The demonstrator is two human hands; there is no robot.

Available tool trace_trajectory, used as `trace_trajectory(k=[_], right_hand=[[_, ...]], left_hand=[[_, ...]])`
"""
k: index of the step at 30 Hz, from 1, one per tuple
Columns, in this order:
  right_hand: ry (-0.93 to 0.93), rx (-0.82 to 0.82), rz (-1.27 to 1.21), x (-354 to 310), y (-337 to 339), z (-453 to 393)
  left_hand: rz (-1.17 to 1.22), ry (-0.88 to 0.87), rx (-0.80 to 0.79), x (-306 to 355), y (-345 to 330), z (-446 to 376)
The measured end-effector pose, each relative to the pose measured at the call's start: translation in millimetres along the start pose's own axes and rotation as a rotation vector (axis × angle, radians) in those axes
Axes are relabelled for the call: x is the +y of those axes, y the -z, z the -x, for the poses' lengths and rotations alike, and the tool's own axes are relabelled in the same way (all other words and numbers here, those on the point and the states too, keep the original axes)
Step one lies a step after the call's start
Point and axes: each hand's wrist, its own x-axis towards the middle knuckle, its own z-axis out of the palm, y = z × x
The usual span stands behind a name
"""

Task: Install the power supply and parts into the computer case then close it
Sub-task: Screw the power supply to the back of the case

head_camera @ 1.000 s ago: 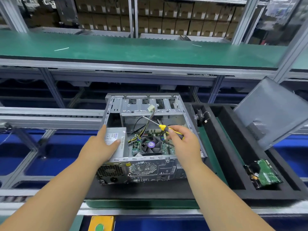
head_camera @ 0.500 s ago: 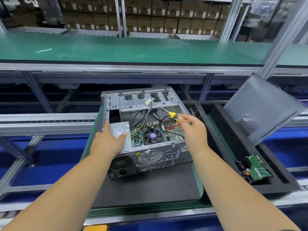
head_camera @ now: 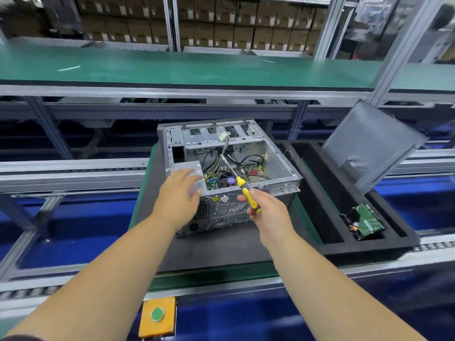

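An open computer case [head_camera: 229, 173] lies on its side on a dark mat [head_camera: 221, 244], its open face turned up and its rear panel toward the person. This is seen from a head camera looking down at two bare arms.

The power supply [head_camera: 189, 169], a grey metal box, sits inside the case at its near left corner, against the rear panel. The left hand [head_camera: 178, 195] is over that corner with fingers spread and fairly straight. It is blurred, so whether it touches the box cannot be told.

The right hand [head_camera: 267, 212] is just in front of the rear panel, to the right of the left hand. Its fingers are curled around the yellow handle of a screwdriver [head_camera: 242, 187]. The tool's long axis runs up and to the left, away from the person, with the metal shaft reaching over the case's rim above the fan [head_camera: 230, 180] and cables. The tip is hard to make out among the wires.

The power supply lies to the left of the screwdriver, nearer the left hand. Its fixing screws are probably on the rear panel, so the right hand likely needs to swing the tip round toward that face.

To the right of the case, a foam tray [head_camera: 327, 207] holds a hard drive [head_camera: 366, 222], and the side panel [head_camera: 369, 143] leans upright, not yet fitted.
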Motion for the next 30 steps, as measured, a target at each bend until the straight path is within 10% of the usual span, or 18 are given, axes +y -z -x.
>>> trace_trajectory(k=[30], right_hand=[[-0.107,-0.021,0.100,65,-11,75]], left_hand=[[-0.019,-0.034,-0.159,-9,0,21]])
